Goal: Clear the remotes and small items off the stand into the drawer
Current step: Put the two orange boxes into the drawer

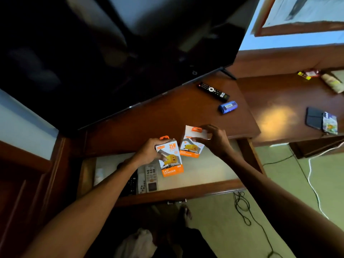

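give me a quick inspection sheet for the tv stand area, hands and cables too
surface: wooden stand under a tv; drawer open below.
job's things: black remote and blue item on the stand; pale remotes in the drawer.
clutter: wallet, packets on the side table.
hands: left hand holds a charger box; right hand holds a second box, both over the drawer.
cables: black cable, white cable on the floor.
surroundings: framed picture.
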`<state>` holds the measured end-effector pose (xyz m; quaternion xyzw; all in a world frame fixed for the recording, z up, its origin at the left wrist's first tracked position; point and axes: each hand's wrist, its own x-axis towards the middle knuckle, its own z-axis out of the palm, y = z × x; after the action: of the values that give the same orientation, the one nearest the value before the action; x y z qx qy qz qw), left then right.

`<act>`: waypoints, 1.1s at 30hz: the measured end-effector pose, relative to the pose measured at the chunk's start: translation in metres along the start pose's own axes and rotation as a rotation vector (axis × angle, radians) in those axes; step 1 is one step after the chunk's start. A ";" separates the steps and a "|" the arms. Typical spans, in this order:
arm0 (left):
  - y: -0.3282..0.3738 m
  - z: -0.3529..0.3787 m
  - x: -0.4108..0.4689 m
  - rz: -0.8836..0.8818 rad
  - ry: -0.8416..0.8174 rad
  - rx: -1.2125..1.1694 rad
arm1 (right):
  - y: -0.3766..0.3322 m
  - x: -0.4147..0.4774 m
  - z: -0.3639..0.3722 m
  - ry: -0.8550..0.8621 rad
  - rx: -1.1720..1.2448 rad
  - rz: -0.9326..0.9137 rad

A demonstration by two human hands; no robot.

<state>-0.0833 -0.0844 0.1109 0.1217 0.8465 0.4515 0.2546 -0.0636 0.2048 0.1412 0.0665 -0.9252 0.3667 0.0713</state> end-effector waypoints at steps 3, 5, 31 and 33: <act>-0.013 0.017 -0.009 -0.008 -0.026 0.101 | 0.003 -0.023 0.011 -0.087 0.052 0.045; -0.023 0.026 -0.014 -0.030 -0.030 0.116 | 0.009 -0.033 0.021 -0.186 0.066 0.052; -0.081 0.066 0.045 -0.444 -0.178 0.282 | 0.094 -0.040 0.124 -0.454 0.295 0.465; -0.078 0.064 0.045 -0.427 -0.214 0.354 | 0.095 -0.044 0.128 -0.466 0.282 0.449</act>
<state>-0.0844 -0.0638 0.0022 0.0300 0.8868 0.2176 0.4065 -0.0473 0.1885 -0.0232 -0.0476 -0.8486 0.4722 -0.2338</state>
